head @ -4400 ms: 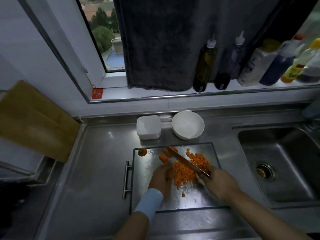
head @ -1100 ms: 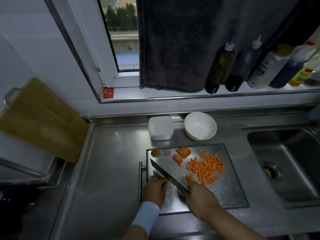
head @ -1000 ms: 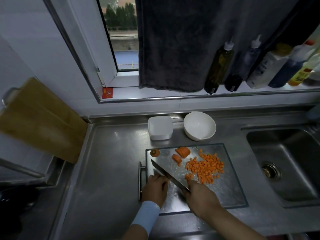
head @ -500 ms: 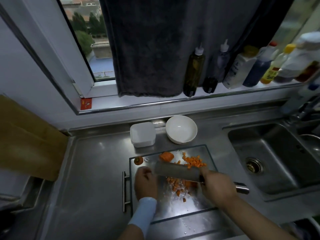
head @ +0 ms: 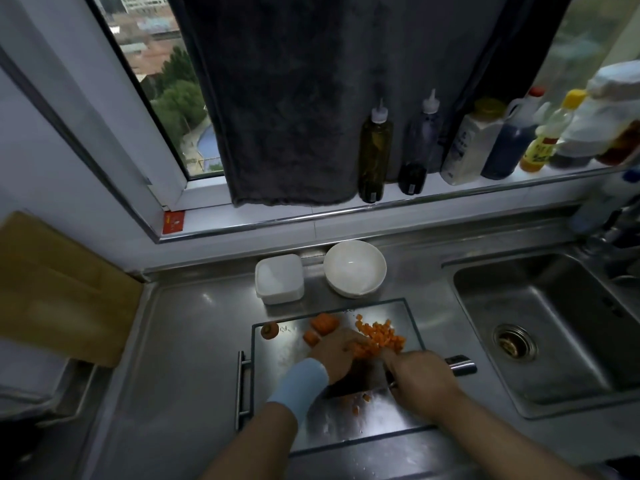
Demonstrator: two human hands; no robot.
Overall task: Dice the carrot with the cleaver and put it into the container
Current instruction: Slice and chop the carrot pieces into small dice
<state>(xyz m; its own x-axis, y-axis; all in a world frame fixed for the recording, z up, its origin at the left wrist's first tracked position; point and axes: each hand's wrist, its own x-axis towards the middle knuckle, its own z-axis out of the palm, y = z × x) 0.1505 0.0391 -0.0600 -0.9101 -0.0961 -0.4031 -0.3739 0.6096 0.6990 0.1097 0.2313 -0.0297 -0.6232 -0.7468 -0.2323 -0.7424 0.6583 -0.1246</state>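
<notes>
Sliding right from in front of the container [head: 278, 278], the left hand [head: 332, 355] now cups loose fingers against the diced carrot [head: 379, 337], which lies just right of them. Nearer, the cleaver [head: 362, 377] lies about flat, long axis left-right, handle gripped by the right hand [head: 420, 381].

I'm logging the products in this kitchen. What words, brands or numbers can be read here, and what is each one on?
No text here can be read.
Red sticker: pale marks, too blurred.
White bottle: dark print, too small.
Yellow-labelled bottle: red print, blurred.
Olive squeeze bottle: small white tag near the base, unreadable.
Dark squeeze bottle: small white tag near the base, unreadable.
</notes>
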